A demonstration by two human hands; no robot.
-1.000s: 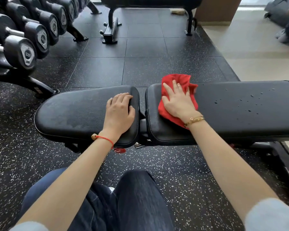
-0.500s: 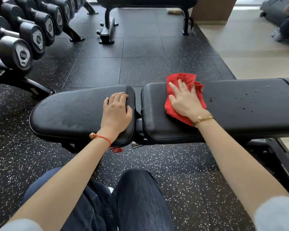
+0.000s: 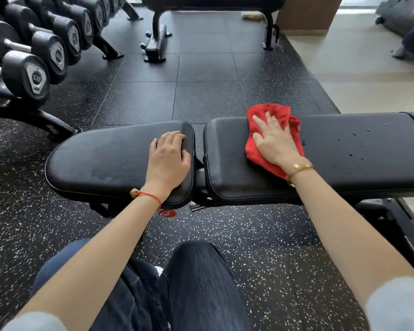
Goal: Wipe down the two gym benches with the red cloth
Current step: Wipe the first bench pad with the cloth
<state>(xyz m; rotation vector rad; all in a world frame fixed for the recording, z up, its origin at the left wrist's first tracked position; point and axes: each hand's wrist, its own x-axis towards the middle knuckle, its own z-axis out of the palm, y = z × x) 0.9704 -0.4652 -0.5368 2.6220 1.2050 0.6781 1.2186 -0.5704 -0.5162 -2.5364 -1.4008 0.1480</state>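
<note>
1. Gym floor of black speckled rubber tiles (image 3: 139, 99); red cloth (image 3: 273, 130) lies on long black padded worktop (image 3: 359, 161).
2. Right hand (image 3: 274, 143), fingers flat, presses cloth; left hand (image 3: 169, 160) rests on seat pad (image 3: 101, 158), fingers loosely curled, holding nothing.
3. Risk: droplets (image 3: 354, 144) lie beyond the cloth; short strokes would miss them. Bunched cloth may smear.

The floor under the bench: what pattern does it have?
Black floor with white speckles, best in the head view.

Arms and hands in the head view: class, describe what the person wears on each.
The left hand has a thin red string bracelet with a small tan bead at the wrist. The right hand has a gold bracelet. Both arms end in pale grey sleeves pushed up.
</note>
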